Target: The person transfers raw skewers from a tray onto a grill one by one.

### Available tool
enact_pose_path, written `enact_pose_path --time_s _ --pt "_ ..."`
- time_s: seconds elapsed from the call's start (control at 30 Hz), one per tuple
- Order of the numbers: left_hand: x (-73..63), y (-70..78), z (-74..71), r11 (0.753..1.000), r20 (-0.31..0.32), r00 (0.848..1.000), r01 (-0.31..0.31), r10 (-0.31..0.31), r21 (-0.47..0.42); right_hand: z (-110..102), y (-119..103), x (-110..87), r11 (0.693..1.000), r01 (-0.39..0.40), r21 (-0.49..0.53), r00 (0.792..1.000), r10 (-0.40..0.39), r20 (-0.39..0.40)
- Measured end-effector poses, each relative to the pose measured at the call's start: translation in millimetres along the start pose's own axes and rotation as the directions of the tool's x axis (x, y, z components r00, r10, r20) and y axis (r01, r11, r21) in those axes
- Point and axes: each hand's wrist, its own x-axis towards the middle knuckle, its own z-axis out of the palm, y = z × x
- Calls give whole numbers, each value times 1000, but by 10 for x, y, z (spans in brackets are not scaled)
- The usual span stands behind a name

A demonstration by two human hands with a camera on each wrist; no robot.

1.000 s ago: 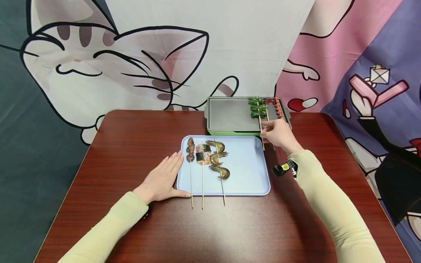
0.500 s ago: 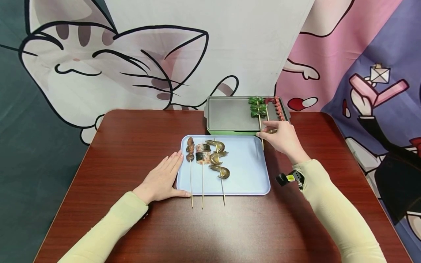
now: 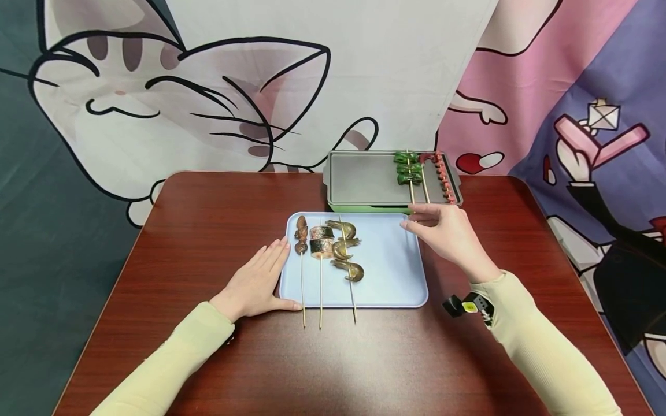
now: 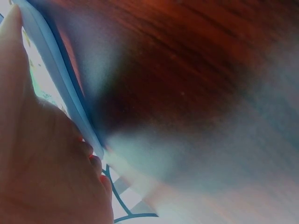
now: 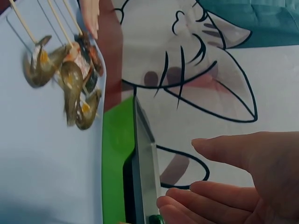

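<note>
My left hand (image 3: 258, 281) lies flat with straight fingers along the left edge of the pale blue tray (image 3: 390, 277), thumb near its front left corner. On the tray rest a brown meat skewer (image 3: 301, 236), a skewer of fish chunks (image 3: 321, 248) and a shrimp skewer (image 3: 355, 273). My right hand (image 3: 447, 234) hovers by the tray's back right corner, in front of the grill pan (image 3: 364, 179). In the right wrist view its thumb and fingers (image 5: 219, 196) stand apart with nothing between them. The green pepper skewer (image 3: 409, 179) lies on the pan, its stick end hidden behind this hand.
Also on the pan's right side lie a skewer with a dark red piece (image 3: 426, 157) and one with small red pieces (image 3: 443, 178). The pan has a green base (image 5: 119, 140). Brown wooden table (image 3: 312, 370) surrounds everything, with printed cloths (image 3: 406, 75) behind.
My right hand has let go of the skewer sticks and drawn back toward me, thumb and fingers parting. The skewers on the pan and my left hand stay where they were.
</note>
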Motion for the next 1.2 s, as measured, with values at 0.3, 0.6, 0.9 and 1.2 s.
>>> enact_pose_path --time_s 0.3,0.6,0.9,1.2 --pt "11 -35 45 1000 11 1000 3 -3 -3 82 -101 -159 999 8 48 999 -10 37" --pt "22 -16 4 1000 -1 1000 2 -2 -6 198 -192 -360 994 31 103 998 -36 53" --pt "6 -28 48 1000 -7 1000 0 0 -10 365 -215 -511 987 -2 162 992 -19 126" --pt "7 15 -26 1000 6 1000 5 -4 -10 638 -118 -618 970 -101 222 953 30 301"
